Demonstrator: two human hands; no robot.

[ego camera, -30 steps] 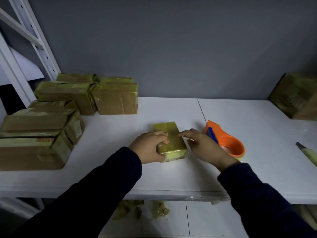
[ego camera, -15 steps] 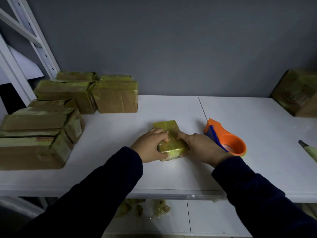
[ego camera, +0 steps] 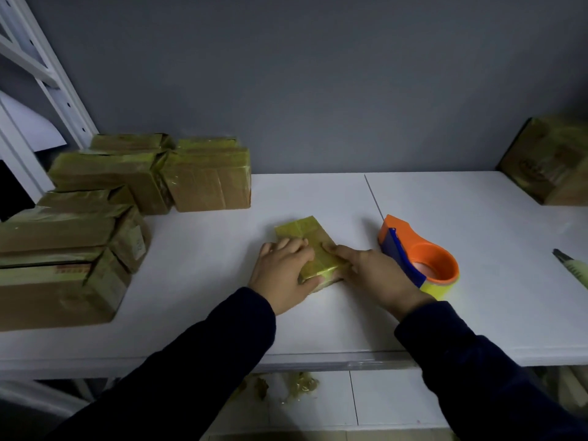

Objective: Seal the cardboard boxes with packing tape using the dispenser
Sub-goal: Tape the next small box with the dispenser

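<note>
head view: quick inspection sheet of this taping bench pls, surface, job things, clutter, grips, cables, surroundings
surface: white table, with a seam running front to back
job's things: small box wrapped in yellowish tape, at centre; orange tape dispenser lying flat just right of it; taped boxes stacked at left and rear left; one more box at far right
clutter: slim tool at the right edge, kind unclear; tape scraps on the lower shelf
grips: left grip holds the small box's near end; right grip presses fingers on its top
cables: nothing seen
surroundings: grey wall; white rack frame at left
</note>
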